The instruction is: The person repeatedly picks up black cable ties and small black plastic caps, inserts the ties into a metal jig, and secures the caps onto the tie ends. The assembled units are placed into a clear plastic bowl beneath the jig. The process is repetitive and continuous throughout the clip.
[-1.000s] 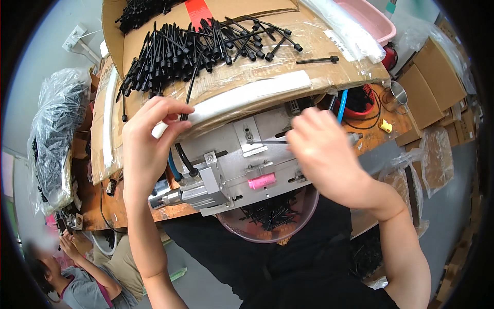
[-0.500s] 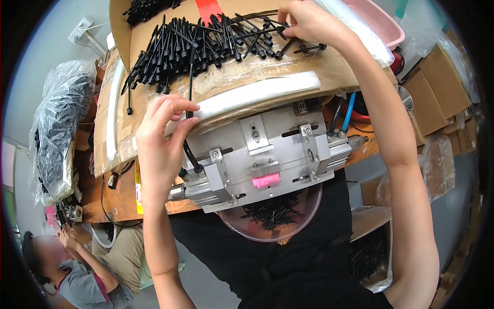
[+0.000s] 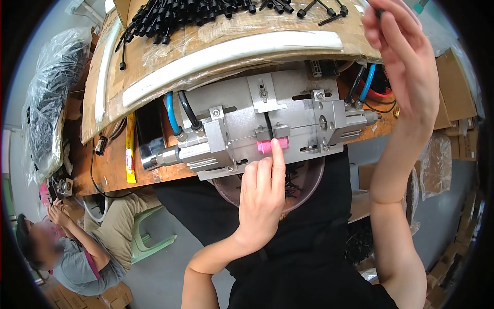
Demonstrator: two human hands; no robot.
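Here, left hand (image 3: 262,198) fingertip on pink button (image 3: 271,147), right hand (image 3: 399,56) raised.

Above the grey metal fixture (image 3: 267,121), the heap of black plastic pins (image 3: 206,13) runs off the top edge; the right hand (image 3: 399,62) hides whatever its fingertips pinch.

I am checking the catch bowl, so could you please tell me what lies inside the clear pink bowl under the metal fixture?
Small black parts lie inside the clear pink bowl. The grey metal fixture and left hand cover much of it, so their number is hidden.
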